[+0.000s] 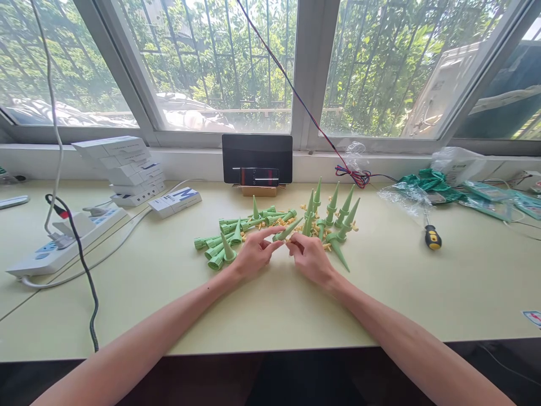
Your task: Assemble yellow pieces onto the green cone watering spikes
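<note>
My left hand (255, 251) is closed round the wide end of a green plastic plant-watering spike (291, 226), its tip pointing up and right. Close beside it, the fingers of my right hand (310, 256) pinch a small yellow plastic part (288, 239) against the spike's wide end; whether it is seated there I cannot tell. Left of my hands lies a pile of green spikes (215, 248), a few of them upright. Several spikes with yellow parts on them (332, 204) stand to the right, one lying on its side (339, 255). Loose yellow parts are scattered among them.
A phone (259, 176) leans on a small stand before a dark tablet (257, 151). White boxes (135, 169) and a power strip (67, 239) with cables are on the left. A screwdriver (433, 237), clear plastic wrap and green packets (486, 200) lie right.
</note>
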The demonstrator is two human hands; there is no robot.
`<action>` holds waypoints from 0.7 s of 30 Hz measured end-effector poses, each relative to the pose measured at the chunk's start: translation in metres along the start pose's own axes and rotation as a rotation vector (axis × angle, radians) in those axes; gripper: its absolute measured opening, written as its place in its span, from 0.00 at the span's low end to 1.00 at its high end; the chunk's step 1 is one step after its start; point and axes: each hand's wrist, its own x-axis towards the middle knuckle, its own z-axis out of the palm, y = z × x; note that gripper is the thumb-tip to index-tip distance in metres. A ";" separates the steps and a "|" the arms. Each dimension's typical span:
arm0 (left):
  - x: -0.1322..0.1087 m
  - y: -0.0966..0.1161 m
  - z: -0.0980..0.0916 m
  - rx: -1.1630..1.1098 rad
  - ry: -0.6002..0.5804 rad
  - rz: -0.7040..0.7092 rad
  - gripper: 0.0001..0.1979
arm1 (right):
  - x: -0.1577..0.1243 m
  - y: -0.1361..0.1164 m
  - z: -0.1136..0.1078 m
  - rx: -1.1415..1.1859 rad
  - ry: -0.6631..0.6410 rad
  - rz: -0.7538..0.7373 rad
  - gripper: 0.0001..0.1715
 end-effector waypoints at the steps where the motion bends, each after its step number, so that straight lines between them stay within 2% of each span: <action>1: 0.000 0.001 0.000 -0.011 0.006 0.008 0.21 | 0.000 0.000 0.000 0.003 0.000 0.004 0.15; 9: 0.003 -0.001 0.001 0.024 0.071 0.153 0.16 | 0.000 0.001 0.002 0.001 0.014 0.005 0.14; 21: 0.003 -0.006 0.002 0.080 0.064 0.104 0.17 | 0.000 -0.002 0.000 -0.007 0.053 -0.011 0.14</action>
